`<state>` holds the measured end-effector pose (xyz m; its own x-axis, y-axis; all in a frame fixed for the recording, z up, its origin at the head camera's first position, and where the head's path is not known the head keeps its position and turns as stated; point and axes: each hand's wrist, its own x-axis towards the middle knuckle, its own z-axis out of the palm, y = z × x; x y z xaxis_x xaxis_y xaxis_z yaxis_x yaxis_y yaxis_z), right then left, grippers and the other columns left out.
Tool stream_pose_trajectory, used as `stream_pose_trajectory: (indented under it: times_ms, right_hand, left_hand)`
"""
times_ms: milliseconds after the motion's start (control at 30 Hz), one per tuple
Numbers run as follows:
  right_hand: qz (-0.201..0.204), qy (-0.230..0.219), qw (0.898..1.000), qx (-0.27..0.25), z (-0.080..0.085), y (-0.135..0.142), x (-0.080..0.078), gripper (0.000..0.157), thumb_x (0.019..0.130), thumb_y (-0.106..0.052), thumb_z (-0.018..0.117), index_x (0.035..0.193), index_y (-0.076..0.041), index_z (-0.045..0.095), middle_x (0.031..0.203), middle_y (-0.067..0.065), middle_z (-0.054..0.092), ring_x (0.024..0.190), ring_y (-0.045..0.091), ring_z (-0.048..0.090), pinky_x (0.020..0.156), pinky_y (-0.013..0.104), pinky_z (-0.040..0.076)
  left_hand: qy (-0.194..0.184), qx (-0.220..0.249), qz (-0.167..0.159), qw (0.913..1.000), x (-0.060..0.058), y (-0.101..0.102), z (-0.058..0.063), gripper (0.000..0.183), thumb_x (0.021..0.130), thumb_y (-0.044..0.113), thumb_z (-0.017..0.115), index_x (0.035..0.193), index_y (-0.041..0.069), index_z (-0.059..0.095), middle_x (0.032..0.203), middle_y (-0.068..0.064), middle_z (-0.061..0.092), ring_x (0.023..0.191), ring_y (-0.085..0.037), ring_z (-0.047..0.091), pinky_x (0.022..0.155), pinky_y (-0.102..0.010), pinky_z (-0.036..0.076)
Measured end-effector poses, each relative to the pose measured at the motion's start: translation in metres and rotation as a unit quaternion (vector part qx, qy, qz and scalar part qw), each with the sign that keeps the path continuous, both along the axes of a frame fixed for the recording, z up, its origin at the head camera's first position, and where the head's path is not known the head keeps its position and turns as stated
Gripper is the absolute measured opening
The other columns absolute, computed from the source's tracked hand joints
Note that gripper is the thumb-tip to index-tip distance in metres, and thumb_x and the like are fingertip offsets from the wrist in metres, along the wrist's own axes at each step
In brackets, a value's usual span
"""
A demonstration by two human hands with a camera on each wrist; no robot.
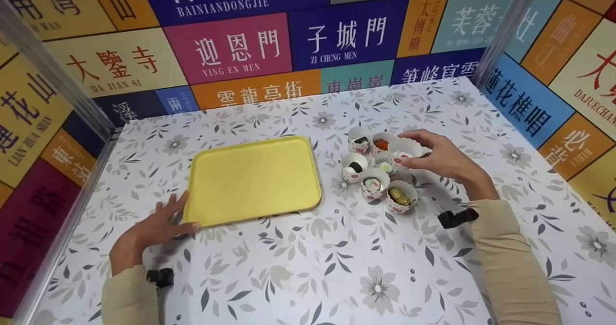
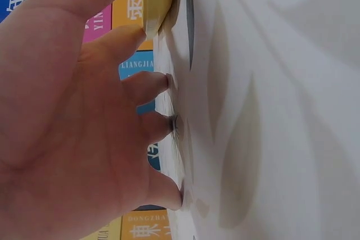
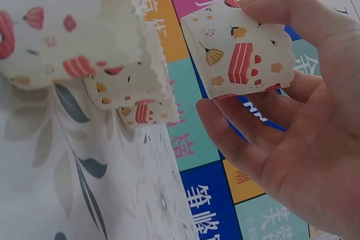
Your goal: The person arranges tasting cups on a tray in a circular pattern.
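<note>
My right hand [image 1: 440, 152] grips a white paper baking cup [image 3: 239, 49] printed with red cake slices, thumb on one side and fingers on the other. In the right wrist view the cup is tilted and off the table; its contents are hidden there. Close beside it stand several similar cups with small food pieces: one cup [image 1: 402, 199] holds an olive-brown piece, another [image 1: 373, 184] a sushi-like roll, another [image 1: 354, 167] a white piece with a black band. My left hand [image 1: 156, 225] touches the near-left corner of a yellow tray [image 1: 252, 178], fingers spread, some fingertips on the table.
A floral white cloth [image 1: 308, 277] covers the table. Coloured panels with Chinese characters [image 1: 240, 48] stand behind it and along both sides. Metal posts [image 1: 505, 31] rise at the back corners. The cups cluster to the right of the tray.
</note>
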<state>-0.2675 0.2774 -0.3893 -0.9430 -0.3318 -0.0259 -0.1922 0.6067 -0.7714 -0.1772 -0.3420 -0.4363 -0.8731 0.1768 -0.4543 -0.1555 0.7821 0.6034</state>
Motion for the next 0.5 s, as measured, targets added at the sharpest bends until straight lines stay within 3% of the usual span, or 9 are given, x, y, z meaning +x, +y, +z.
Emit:
stream_pose_trajectory:
  times_ms: [267,333,500]
  right_hand:
    - [-0.005,0.000,1.000,-0.028,0.001,-0.023,-0.010,0.073,0.091,-0.028,0.074,0.154,-0.015,0.039,0.163,0.016,0.031,0.151,0.042,0.026,0.107,0.056,0.044]
    - [-0.009,-0.003,0.999,-0.030,0.003,-0.028,-0.012,0.074,0.091,-0.028,0.074,0.155,-0.017,0.037,0.163,0.016,0.031,0.147,0.041,0.036,0.103,0.054,0.047]
    - [-0.006,-0.017,0.999,-0.037,0.010,-0.042,-0.019,0.075,0.090,-0.028,0.075,0.154,-0.021,0.037,0.165,0.014,0.028,0.147,0.039,0.037,0.108,0.055,0.045]
  left_hand:
    - [0.000,0.000,0.002,1.0000,0.001,-0.001,0.000,0.107,0.088,0.056,0.069,0.161,0.028,-0.004,0.166,-0.017,-0.021,0.146,-0.048,-0.030,0.109,-0.080,-0.010]
    - [0.003,-0.008,-0.004,1.0000,0.000,0.000,0.000,0.107,0.088,0.057,0.069,0.161,0.028,-0.004,0.166,-0.018,-0.020,0.146,-0.050,-0.029,0.109,-0.081,-0.008]
    - [0.003,-0.011,-0.010,0.9999,0.000,0.000,-0.001,0.107,0.089,0.057,0.068,0.161,0.027,-0.005,0.165,-0.020,-0.021,0.145,-0.052,-0.028,0.108,-0.082,-0.008]
